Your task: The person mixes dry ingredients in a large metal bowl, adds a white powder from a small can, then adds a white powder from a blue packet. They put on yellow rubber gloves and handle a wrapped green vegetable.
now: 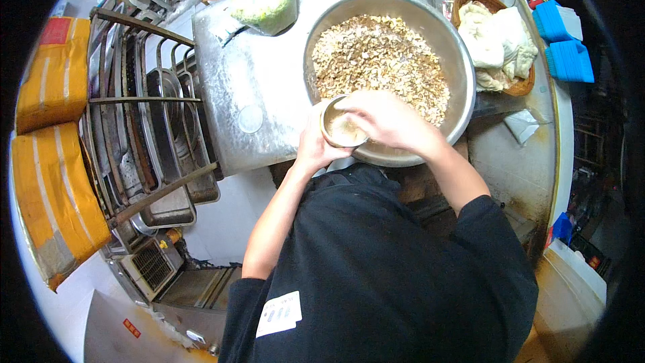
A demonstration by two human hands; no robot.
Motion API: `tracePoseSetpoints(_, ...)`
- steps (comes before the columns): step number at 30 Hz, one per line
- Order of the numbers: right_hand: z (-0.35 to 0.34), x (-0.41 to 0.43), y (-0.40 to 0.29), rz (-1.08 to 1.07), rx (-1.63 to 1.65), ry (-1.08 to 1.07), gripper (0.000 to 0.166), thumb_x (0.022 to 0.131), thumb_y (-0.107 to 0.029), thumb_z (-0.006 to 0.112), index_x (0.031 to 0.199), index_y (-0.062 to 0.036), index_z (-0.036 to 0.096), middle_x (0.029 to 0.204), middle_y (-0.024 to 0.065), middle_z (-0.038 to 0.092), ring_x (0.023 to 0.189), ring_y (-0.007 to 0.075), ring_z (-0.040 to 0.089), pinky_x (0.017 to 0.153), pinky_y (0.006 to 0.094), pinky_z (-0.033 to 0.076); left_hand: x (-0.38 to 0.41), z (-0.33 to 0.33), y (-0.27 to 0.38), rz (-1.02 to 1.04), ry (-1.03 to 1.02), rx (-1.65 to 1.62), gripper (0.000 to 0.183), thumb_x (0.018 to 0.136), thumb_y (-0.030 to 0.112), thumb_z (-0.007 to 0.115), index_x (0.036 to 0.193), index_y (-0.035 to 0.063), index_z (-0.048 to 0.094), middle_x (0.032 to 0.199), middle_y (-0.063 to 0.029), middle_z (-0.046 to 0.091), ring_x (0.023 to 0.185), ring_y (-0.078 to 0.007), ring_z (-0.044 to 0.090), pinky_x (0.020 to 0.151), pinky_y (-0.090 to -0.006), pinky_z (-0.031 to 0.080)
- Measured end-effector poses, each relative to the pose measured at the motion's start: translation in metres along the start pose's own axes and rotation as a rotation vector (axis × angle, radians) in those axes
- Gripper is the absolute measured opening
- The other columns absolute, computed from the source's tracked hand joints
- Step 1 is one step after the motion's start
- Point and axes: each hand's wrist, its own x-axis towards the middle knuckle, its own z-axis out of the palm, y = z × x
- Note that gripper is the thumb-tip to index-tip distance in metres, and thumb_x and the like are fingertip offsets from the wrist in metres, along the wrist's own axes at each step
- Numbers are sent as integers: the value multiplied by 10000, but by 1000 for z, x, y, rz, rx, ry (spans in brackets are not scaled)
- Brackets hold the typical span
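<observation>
My left hand point(313, 136) is wrapped around the side of a small round container point(325, 133), which holds a pale powder point(345, 128). Over the container's opening is my right hand point(383, 116), its fingers reaching inside. Whether those fingers pinch any powder is hidden. Both hands are at the near rim of a large stainless steel bowl point(461, 60). A loose heap of chopped, mixed beige and brown food pieces point(378, 60) covers the bowl's bottom, with darker brown seasoning on parts of it.
The bowl stands on a metal worktable point(272, 75) beside a clear bag of chopped pale green vegetable point(266, 2). At right, a wicker basket point(521, 84) holds white cloth point(484, 35); stacked blue trays point(569, 60) lie beyond. A metal tray rack point(151, 101) and taped yellow boxes point(55, 191) are at left.
</observation>
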Motion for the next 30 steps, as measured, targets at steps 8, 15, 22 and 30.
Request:
tracePoseSetpoints(8, 39, 34, 32, 93, -90, -311, 202, 823, -161, 618, 849, 32, 673, 767, 228, 660, 727, 352, 662, 694, 438, 520, 15, 12, 13, -47, 35, 9, 931, 520, 227, 874, 1334, 78, 448, 1206, -140, 568, 1132, -330, 579, 946, -409, 488)
tracePoseSetpoints(15, 38, 35, 57, 132, 45, -511, 213, 796, -151, 659, 927, 17, 670, 797, 169, 677, 718, 248, 628, 687, 376, 502, 15, 18, 10, -72, 1, 5, 979, 504, 238, 894, 1353, 99, 427, 1223, -138, 567, 1152, -336, 573, 956, -419, 487)
tracePoseSetpoints(22, 30, 38, 64, 104, 96, -528, 230, 770, -126, 658, 951, 15, 666, 794, 138, 673, 729, 216, 621, 701, 353, 502, 20, 19, 9, -34, -17, 10, 986, 524, 237, 896, 1372, 90, 416, 1242, -142, 556, 1168, -332, 566, 981, -409, 476)
tracePoseSetpoints(30, -23, 36, 61, 202, 264, -443, 364, 758, -227, 749, 1023, 17, 692, 875, 117, 711, 807, 190, 664, 754, 334, 535, 21, 13, 17, -36, -39, -10, 953, 534, 239, 901, 1353, 91, 438, 1239, -137, 555, 1179, -328, 562, 988, -406, 472)
